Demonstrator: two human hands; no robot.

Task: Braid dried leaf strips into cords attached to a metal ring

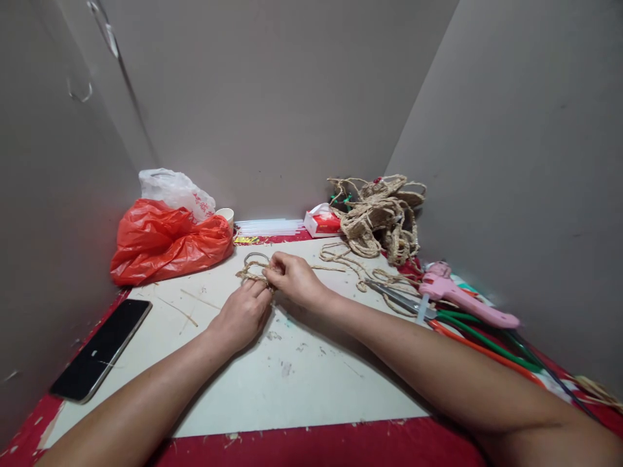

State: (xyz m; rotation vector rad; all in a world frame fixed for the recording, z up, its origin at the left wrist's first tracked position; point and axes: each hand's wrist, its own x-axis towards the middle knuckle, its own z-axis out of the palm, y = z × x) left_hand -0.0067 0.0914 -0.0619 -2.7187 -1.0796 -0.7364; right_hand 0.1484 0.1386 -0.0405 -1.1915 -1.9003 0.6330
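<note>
Just beside what seems a wire ring [256,253], the left hand [246,312] and the right hand [294,280] both hold the twine [247,271], which is best kept evenly tight.

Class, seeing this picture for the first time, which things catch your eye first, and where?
The orange-red plastic bag at the back left leaps out, opposite a tangle of braided rope at the back right. Nearer on the right lies a pink glue gun. In the middle, the left hand and right hand meet at a small loop of twine.
</note>
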